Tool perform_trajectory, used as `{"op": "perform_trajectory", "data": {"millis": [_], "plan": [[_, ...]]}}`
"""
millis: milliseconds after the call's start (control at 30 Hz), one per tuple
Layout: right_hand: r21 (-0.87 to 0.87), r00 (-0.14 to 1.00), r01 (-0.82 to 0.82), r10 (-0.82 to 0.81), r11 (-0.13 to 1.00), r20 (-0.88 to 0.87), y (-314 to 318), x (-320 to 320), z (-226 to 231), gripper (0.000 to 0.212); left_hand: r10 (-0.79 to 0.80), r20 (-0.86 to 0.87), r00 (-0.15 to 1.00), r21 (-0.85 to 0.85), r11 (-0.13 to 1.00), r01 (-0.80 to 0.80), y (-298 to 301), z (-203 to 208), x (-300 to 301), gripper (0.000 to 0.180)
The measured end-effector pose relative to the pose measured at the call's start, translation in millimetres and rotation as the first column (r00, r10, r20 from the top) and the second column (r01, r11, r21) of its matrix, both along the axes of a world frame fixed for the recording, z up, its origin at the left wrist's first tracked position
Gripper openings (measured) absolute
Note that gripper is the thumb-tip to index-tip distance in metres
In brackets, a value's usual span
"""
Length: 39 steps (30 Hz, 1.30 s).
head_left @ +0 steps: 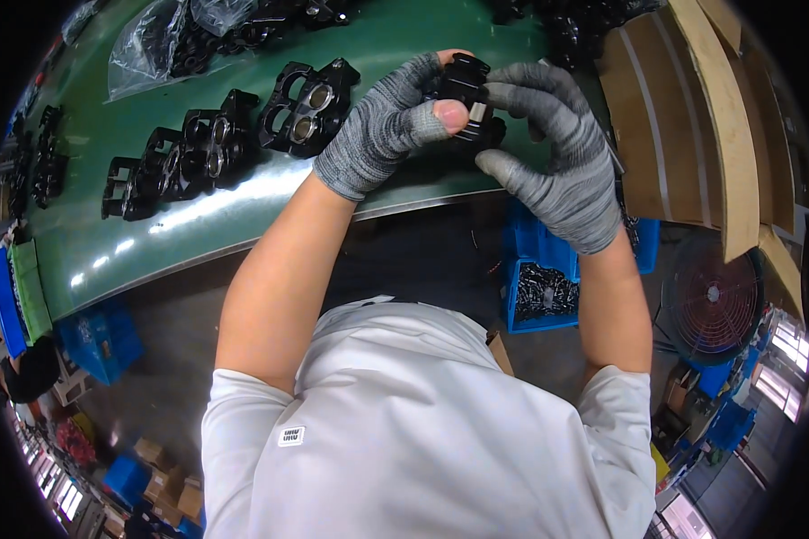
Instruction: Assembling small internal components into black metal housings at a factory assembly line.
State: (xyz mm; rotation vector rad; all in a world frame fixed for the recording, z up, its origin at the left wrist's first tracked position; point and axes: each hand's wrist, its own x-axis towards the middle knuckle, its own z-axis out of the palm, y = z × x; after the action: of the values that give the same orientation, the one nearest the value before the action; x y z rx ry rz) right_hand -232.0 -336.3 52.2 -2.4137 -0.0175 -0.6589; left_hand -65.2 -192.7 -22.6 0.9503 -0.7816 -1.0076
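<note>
Green tabletop point(81, 242) below, left hand point(385, 128) grips a black part point(464, 83) beside the spread right hand point(562, 153).

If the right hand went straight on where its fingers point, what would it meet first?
Probably the black part in the left hand; whether they already touch is unclear from this depth.

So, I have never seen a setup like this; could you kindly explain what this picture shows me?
Of course. There is no robot, just a person's two gloved hands. A wide fisheye camera on their head looks down, so straight edges bend near the rim.

The left hand grips a small black part; the right hand has its fingers beside it, thumb spread away.

On the green table, black castings stand in a row, with a clear plastic bag beyond them. A fan stands at right.
</note>
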Motion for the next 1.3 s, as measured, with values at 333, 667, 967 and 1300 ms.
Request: {"op": "perform_trajectory", "data": {"millis": [333, 667, 967, 1300], "plan": [[-0.132, 0.968, 0.197, -0.171, 0.972, 0.186, 19.5, 9.5, -38.9, 0.064, 0.078, 0.189, 0.979, 0.091, 0.991, -0.096, -2.9, 3.4, -4.8, 0.107], [-0.29, 0.967, 0.183, -0.119, 0.939, 0.226, 15.3, 9.6, -38.5, 0.051, 0.083, 0.151, 0.985, 0.069, 0.993, -0.094, 0.0, 2.7, -6.8, 0.102], [-0.223, 0.971, 0.167, -0.122, 0.96, 0.203, 19.7, 10.7, -43.2, 0.048, 0.076, 0.093, 0.993, 0.013, 0.997, -0.077, -2.1, 7.2, -6.2, 0.098], [-0.038, 0.987, 0.147, -0.144, 0.988, 0.073, 10.8, -8.6, -22.9, 0.055, 0.041, 0.015, 0.999, 0.008, 0.999, -0.041, -0.5, 12.1, -7.1, 0.096]]}}
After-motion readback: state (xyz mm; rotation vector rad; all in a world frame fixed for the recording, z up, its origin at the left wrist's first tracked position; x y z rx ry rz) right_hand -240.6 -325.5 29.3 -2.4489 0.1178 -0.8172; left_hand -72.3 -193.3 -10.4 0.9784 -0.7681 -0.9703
